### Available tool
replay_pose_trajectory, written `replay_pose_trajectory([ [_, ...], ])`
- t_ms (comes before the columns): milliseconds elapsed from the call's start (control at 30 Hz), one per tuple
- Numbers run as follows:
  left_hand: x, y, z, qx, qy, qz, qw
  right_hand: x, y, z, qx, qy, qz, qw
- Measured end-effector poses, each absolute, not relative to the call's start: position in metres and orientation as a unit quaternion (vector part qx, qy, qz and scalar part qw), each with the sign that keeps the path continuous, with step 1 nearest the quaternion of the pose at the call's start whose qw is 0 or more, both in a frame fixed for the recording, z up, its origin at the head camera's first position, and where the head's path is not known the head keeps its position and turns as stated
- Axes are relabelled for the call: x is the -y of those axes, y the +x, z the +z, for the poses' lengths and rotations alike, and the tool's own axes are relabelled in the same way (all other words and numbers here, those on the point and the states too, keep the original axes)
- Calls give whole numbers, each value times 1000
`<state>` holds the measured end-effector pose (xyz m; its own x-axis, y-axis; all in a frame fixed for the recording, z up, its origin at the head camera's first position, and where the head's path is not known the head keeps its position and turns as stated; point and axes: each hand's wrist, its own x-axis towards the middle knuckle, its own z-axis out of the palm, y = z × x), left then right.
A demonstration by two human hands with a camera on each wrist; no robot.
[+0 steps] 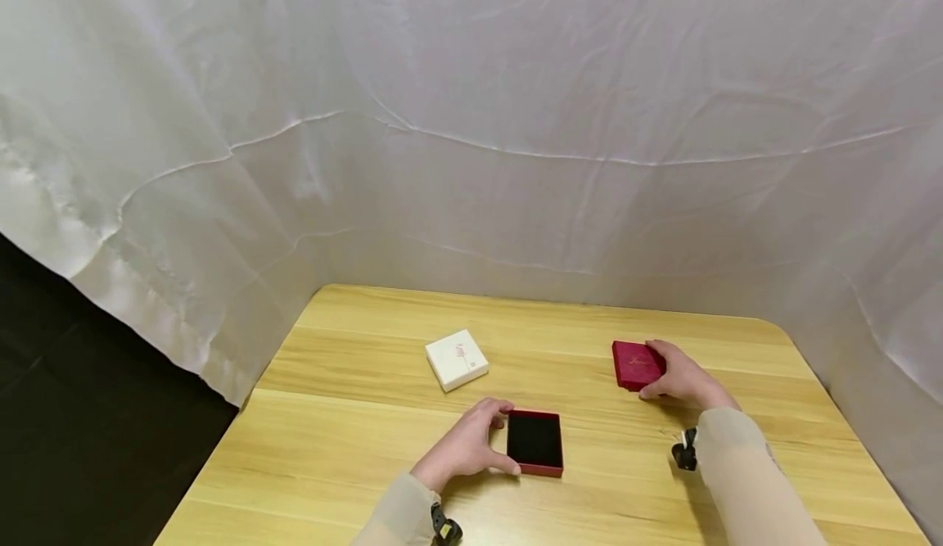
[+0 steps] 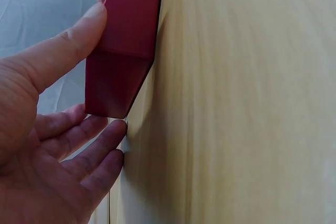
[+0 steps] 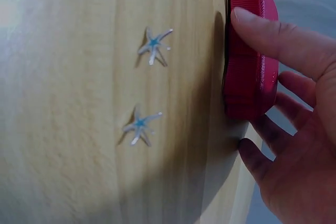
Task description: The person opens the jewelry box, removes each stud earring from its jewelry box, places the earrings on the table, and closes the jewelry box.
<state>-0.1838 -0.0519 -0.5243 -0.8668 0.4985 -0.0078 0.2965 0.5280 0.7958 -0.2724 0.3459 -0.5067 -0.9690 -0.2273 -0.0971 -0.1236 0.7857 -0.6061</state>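
Red box [image 1: 542, 471] edges w/in L grip [image 1: 466, 443], R grip [image 1: 687, 379] well apart.

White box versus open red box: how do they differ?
The white box shows a printed top; the open red box shows a black interior. The left hand touches the open red box, while no hand touches the white box. Both rest on the wooden table.

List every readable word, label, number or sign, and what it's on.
None reads for certain.
White box: pink script, possibly "Kitty", too small to confirm.
White box: small mark by the script, illegible.
Ribboned crimson piece: gold script, illegible.
Open box: no text seen.
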Motion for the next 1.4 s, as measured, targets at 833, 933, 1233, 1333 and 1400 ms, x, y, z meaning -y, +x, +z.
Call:
replay_pose_trajectory([
  [833,50,-182,-524,-872,252,407,100,-320,-253,-501,-943,-73,-325,11],
  [933,51,-182,-523,-873,250,406,102,-309,-247,-496,-939,-80,-333,4],
  [1233,53,-181,-520,-865,236,428,113,-265,-225,-479,-931,-123,-344,-10],
  [1333,53,-181,-519,-864,235,431,111,-252,-217,-475,-932,-137,-336,-15],
  [1400,52,-181,-517,-867,234,428,103,-243,-212,-475,-931,-147,-333,-18],
])
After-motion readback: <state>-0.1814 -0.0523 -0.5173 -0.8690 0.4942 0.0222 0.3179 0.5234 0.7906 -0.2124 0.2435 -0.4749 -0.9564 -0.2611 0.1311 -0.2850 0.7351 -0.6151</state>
